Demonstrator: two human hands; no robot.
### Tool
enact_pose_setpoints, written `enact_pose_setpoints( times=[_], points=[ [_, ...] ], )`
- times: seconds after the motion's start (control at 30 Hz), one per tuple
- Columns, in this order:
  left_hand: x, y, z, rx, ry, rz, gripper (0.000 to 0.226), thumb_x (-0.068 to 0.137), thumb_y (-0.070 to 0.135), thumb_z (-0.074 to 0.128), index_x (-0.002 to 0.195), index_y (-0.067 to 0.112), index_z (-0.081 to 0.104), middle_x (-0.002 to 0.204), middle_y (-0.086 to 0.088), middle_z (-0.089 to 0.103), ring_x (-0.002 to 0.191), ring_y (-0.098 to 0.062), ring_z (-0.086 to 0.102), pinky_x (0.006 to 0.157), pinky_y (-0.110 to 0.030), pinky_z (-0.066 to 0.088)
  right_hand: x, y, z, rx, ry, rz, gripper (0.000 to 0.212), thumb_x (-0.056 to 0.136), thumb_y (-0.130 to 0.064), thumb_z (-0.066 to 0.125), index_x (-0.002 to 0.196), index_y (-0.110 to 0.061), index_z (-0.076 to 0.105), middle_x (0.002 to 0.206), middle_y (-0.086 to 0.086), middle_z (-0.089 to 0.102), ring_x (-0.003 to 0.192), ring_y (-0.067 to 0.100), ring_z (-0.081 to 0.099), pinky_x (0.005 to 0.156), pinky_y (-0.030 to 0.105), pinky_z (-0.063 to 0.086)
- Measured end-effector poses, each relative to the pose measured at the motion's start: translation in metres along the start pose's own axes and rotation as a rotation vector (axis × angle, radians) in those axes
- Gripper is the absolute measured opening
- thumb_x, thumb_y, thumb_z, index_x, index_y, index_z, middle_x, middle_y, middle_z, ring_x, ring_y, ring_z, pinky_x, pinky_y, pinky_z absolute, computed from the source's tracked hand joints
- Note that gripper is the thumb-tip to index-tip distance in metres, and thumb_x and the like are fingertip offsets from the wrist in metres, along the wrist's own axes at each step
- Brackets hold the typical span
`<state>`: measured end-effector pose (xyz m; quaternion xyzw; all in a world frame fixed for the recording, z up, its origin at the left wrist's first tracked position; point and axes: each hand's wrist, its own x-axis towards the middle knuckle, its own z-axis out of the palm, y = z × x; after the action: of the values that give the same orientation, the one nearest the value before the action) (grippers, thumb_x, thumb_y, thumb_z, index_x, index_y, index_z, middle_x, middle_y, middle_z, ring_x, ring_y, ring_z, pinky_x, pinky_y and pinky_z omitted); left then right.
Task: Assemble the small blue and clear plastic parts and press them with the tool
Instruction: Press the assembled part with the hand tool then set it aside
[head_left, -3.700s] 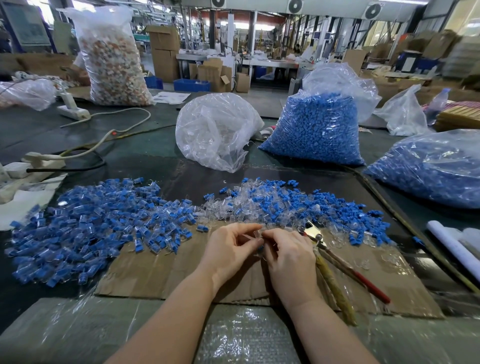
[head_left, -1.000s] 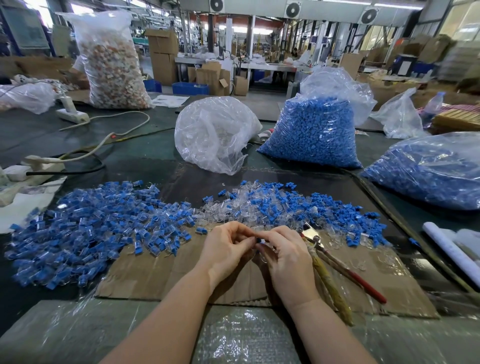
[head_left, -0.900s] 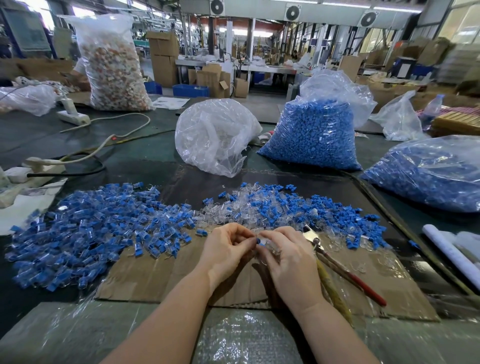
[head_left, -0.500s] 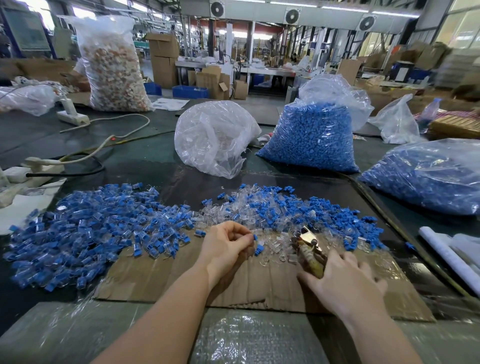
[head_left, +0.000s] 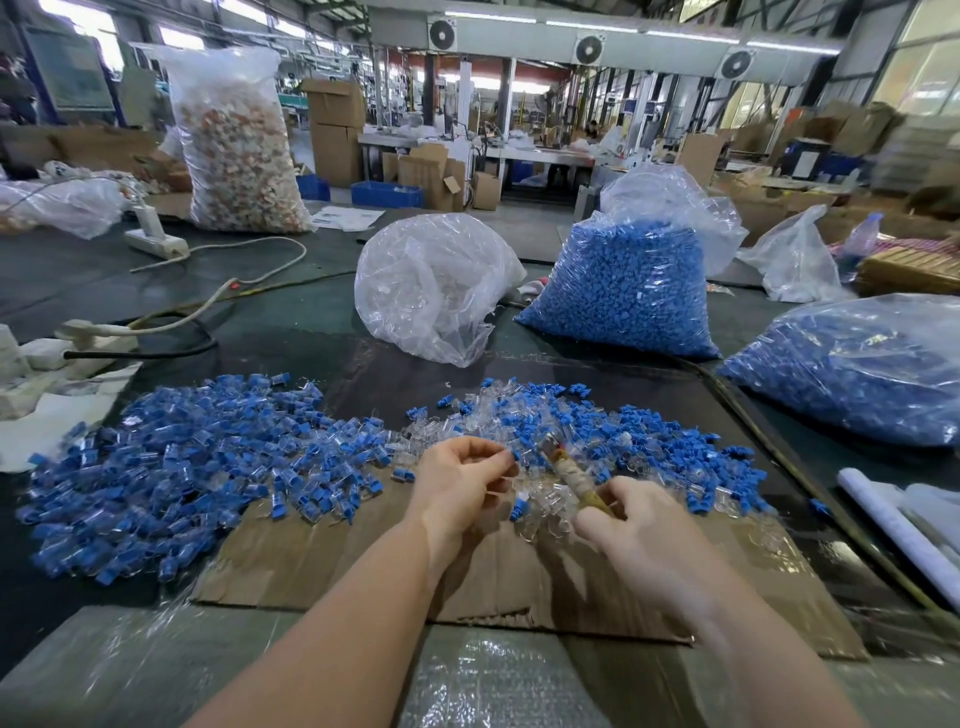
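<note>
My left hand (head_left: 460, 480) hovers over the cardboard sheet (head_left: 332, 561) and pinches a small blue and clear part (head_left: 511, 457) at its fingertips. My right hand (head_left: 639, 525) grips the wrapped handles of the pliers-like tool (head_left: 571, 475), whose head points up and left toward that part. A pile of joined blue and clear parts (head_left: 197, 467) lies to the left. Loose clear and blue parts (head_left: 597, 431) are heaped just beyond both hands.
A clear bag of clear parts (head_left: 431, 291), a bag of blue parts (head_left: 623, 291) and another blue bag (head_left: 857, 369) stand behind the piles. White power strips and cables (head_left: 171, 244) lie at the left. White rolls (head_left: 904, 530) lie at the right edge.
My right hand let go of the part, reached right, picked up the tool and brought it left toward my left hand. The left hand stayed in place with the part.
</note>
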<state>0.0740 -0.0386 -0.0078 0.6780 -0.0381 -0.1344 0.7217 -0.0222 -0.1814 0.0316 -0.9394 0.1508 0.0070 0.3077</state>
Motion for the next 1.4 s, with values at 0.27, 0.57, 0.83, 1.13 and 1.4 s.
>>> enact_pose_setpoints(
  times=[0.27,0.57,0.83,1.13,1.4],
  points=[
    [0.000,0.003,-0.001,-0.006,0.017,-0.038,0.003,0.085,0.007,0.064,0.086,0.009,0.066,0.065,0.001,0.071,0.051,-0.004,0.061,0.045,-0.016,0.046,-0.006,-0.017,-0.011,0.278,-0.255,0.066,0.021,0.088,-0.030,0.056,0.081,-0.010,0.059,0.078,0.008,0.060,0.071,0.021,0.058,0.076,0.043,0.050],
    [0.001,0.007,0.002,0.058,0.042,-0.043,0.003,0.085,0.005,0.065,0.083,0.007,0.066,0.066,-0.002,0.069,0.050,-0.004,0.060,0.048,-0.017,0.050,-0.006,-0.015,-0.016,0.222,-0.316,0.073,0.008,0.083,-0.020,0.056,0.084,-0.013,0.052,0.085,0.008,0.061,0.072,0.020,0.056,0.076,0.038,0.046],
    [0.000,0.009,0.004,0.046,0.049,-0.022,0.005,0.085,0.001,0.062,0.082,0.003,0.065,0.065,-0.004,0.067,0.050,-0.007,0.058,0.052,-0.018,0.051,-0.005,-0.016,-0.019,0.217,-0.368,0.096,0.006,0.085,-0.013,0.053,0.088,-0.017,0.050,0.083,0.002,0.057,0.073,0.015,0.055,0.069,0.029,0.044],
    [-0.002,0.012,0.005,0.035,0.044,-0.028,0.007,0.085,-0.001,0.062,0.080,0.003,0.064,0.065,-0.007,0.065,0.049,-0.008,0.057,0.050,-0.017,0.050,-0.006,-0.020,-0.020,0.144,-0.368,0.059,0.007,0.088,-0.015,0.049,0.083,-0.018,0.045,0.083,0.001,0.050,0.073,0.015,0.051,0.060,0.025,0.038],
    [-0.001,0.011,0.009,0.008,0.046,0.007,0.007,0.085,-0.001,0.061,0.082,0.004,0.064,0.066,-0.005,0.066,0.050,-0.005,0.057,0.050,-0.016,0.049,0.002,-0.014,-0.003,0.083,-0.208,-0.007,0.014,0.092,-0.015,0.046,0.080,-0.018,0.041,0.074,-0.002,0.048,0.054,0.008,0.043,0.045,0.015,0.033]
  ],
)
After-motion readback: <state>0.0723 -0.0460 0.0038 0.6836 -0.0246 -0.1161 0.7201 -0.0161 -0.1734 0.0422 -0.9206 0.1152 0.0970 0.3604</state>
